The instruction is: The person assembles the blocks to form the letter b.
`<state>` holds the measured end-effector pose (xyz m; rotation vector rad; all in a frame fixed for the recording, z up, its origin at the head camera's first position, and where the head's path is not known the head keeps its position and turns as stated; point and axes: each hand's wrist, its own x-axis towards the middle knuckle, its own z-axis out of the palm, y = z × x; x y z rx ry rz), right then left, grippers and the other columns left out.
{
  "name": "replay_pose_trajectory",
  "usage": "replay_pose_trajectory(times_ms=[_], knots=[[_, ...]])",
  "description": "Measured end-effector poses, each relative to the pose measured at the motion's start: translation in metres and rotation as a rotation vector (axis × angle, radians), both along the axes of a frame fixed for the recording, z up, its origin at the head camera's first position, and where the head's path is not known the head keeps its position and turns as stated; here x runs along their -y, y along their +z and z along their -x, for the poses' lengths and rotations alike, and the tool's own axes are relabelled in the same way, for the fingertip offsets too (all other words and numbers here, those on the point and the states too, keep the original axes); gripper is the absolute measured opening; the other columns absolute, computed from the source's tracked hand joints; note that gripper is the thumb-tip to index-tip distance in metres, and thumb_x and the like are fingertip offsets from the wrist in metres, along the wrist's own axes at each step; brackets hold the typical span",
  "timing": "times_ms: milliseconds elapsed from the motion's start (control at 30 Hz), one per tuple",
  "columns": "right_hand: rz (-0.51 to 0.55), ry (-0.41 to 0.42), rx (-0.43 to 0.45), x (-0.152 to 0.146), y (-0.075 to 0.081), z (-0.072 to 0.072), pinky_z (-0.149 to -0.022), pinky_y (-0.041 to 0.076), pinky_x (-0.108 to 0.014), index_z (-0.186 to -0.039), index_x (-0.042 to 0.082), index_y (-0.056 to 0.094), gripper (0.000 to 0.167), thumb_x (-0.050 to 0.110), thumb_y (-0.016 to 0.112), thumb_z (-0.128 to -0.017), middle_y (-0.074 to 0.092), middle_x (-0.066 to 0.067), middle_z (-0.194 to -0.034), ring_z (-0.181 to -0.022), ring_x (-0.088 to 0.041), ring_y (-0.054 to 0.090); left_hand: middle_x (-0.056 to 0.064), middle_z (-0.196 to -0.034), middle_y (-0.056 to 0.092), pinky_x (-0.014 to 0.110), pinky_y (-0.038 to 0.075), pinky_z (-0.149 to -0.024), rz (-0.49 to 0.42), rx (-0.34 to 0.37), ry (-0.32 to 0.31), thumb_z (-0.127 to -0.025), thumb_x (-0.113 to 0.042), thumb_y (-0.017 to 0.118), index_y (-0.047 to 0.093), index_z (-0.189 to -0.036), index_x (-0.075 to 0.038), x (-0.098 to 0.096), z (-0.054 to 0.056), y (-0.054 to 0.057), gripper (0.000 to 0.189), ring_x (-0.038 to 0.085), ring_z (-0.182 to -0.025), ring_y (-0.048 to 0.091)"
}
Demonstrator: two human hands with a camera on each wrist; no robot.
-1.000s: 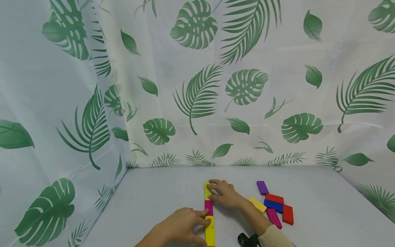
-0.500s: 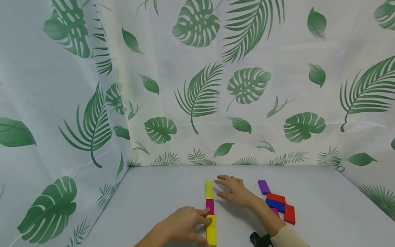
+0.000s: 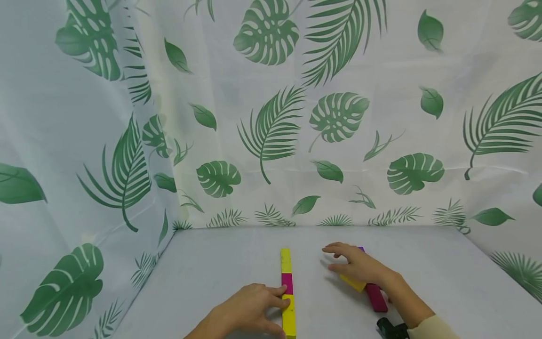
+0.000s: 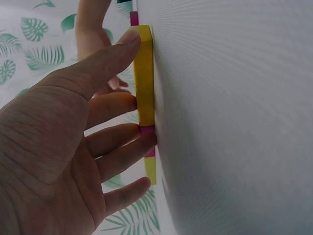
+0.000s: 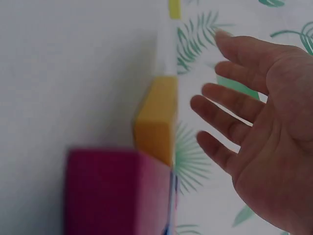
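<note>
The left hand (image 3: 250, 308) presses its straight fingers against the row of yellow and magenta flat blocks (image 3: 287, 294) at the table's near edge. The right hand (image 3: 360, 266), open and empty, hovers over the loose yellow flat block (image 3: 352, 283); it seems about to pick it, needing a pinch.

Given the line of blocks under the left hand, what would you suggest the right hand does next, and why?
Probably lower the right hand onto the loose yellow block just beneath it and pinch it. That hand hovers open above the pile, holding nothing, while the left hand rests on the line of blocks, steadying it, and its far end lies free.
</note>
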<state>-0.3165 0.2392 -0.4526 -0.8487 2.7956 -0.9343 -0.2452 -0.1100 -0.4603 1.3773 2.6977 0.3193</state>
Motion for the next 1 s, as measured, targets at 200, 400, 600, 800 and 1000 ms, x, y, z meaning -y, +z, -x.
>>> replay_pose_trajectory(times_ms=[200, 400, 600, 800, 1000], knots=[[-0.013, 0.036, 0.096, -0.02, 0.012, 0.002, -0.087, 0.055, -0.034, -0.142, 0.012, 0.064, 0.05, 0.026, 0.075, -0.096, 0.066, -0.01, -0.138, -0.113, -0.029, 0.061, 0.0, -0.15, 0.06, 0.03, 0.056, -0.1, -0.005, -0.006, -0.005, -0.085, -0.066, 0.075, 0.068, -0.139, -0.027, 0.001, -0.002, 0.002, 0.067, 0.008, -0.13, 0.062], [-0.027, 0.064, 0.203, -0.032, 0.016, -0.001, -0.076, 0.055, -0.025, -0.134, 0.012, 0.071, 0.046, 0.016, 0.08, -0.089, 0.07, -0.01, -0.124, -0.106, -0.027, 0.06, 0.0, -0.15, 0.059, 0.03, 0.055, -0.1, -0.006, -0.004, -0.004, -0.085, -0.064, 0.076, 0.068, -0.139, -0.027, 0.002, -0.001, 0.002, 0.066, 0.008, -0.13, 0.062], [-0.042, 0.069, 0.275, -0.039, 0.018, -0.003, -0.074, 0.053, -0.026, -0.124, 0.011, 0.076, 0.044, 0.004, 0.084, -0.082, 0.069, -0.005, -0.108, -0.097, -0.026, 0.057, 0.001, -0.15, 0.06, 0.033, 0.055, -0.104, -0.005, -0.014, 0.003, -0.085, -0.063, 0.077, 0.068, -0.139, -0.026, 0.002, -0.002, 0.003, 0.066, 0.009, -0.131, 0.062], [-0.091, 0.025, 0.329, -0.039, 0.022, -0.007, -0.078, 0.054, -0.033, -0.12, 0.016, 0.078, 0.046, 0.002, 0.088, -0.078, 0.069, -0.003, -0.107, -0.097, -0.026, 0.059, -0.001, -0.15, 0.059, 0.032, 0.055, -0.102, 0.003, -0.004, 0.003, -0.086, -0.063, 0.076, 0.067, -0.14, -0.027, 0.002, -0.003, 0.004, 0.066, 0.009, -0.131, 0.062], [-0.117, -0.011, 0.35, -0.038, 0.023, -0.008, -0.088, 0.057, -0.048, -0.121, 0.019, 0.078, 0.051, 0.001, 0.09, -0.075, 0.07, -0.001, -0.115, -0.105, -0.025, 0.059, 0.0, -0.15, 0.059, 0.031, 0.055, -0.1, 0.004, -0.022, -0.011, -0.087, -0.063, 0.075, 0.066, -0.141, -0.027, 0.002, -0.002, 0.003, 0.066, 0.009, -0.13, 0.062]])
